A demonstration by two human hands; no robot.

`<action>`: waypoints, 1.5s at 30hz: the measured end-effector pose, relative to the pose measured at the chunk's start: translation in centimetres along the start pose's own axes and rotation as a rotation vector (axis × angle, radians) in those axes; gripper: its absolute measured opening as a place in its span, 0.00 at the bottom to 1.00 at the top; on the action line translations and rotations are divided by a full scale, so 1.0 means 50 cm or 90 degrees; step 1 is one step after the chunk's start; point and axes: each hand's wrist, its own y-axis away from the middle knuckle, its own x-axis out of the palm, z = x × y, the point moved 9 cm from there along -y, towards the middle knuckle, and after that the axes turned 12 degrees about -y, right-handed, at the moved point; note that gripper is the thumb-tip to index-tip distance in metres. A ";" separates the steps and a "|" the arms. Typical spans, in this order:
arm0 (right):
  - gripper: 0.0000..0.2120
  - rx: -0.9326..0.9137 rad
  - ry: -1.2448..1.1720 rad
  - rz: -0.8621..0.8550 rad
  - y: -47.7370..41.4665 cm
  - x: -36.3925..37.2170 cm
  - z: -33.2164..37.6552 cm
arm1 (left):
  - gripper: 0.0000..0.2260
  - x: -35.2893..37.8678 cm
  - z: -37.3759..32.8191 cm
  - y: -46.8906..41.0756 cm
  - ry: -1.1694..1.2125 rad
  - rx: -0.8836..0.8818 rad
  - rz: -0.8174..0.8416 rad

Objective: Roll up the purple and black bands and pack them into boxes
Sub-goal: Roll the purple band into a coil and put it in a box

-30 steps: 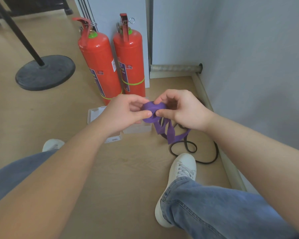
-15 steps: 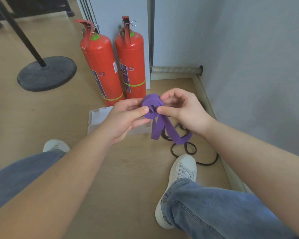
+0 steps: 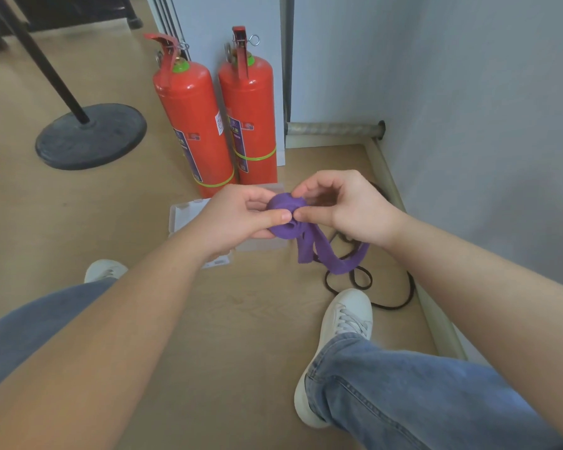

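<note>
— Hands?
— Both left hand (image 3: 238,219) and right hand (image 3: 346,207) pinch the purple band (image 3: 285,232), half rolled, tail dangling.
— Around?
— Hands partly hide a clear box (image 3: 184,213); black band (image 3: 391,307) lies on the floor (image 3: 241,319); fire extinguishers (image 3: 195,125) beyond.

Two red fire extinguishers (image 3: 221,125) stand near a black stand base (image 3: 90,136).

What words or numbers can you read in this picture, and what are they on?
Nothing here can be read.
Purple label on the left fire extinguisher: too blurred to read.
Purple label on the right fire extinguisher: too blurred to read.
White tag on the left fire extinguisher: too small to read.
Small sticker on the clear plastic box: too small to read.
</note>
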 end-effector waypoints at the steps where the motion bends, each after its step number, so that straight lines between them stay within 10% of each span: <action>1: 0.12 0.014 -0.036 0.002 0.002 -0.004 0.000 | 0.10 0.001 0.003 0.002 0.047 -0.002 0.000; 10: 0.16 0.047 -0.082 0.011 -0.004 -0.010 -0.017 | 0.13 0.026 0.023 -0.002 0.227 -0.028 0.007; 20: 0.17 -0.001 0.042 0.018 -0.007 0.006 0.003 | 0.14 -0.016 -0.030 -0.006 -0.201 0.037 -0.030; 33: 0.13 -0.035 -0.086 0.009 -0.007 -0.025 0.036 | 0.17 -0.001 -0.009 -0.001 0.259 0.015 -0.017; 45: 0.14 -0.075 0.009 -0.013 -0.004 0.004 0.065 | 0.10 -0.053 -0.081 0.004 -0.144 0.060 -0.041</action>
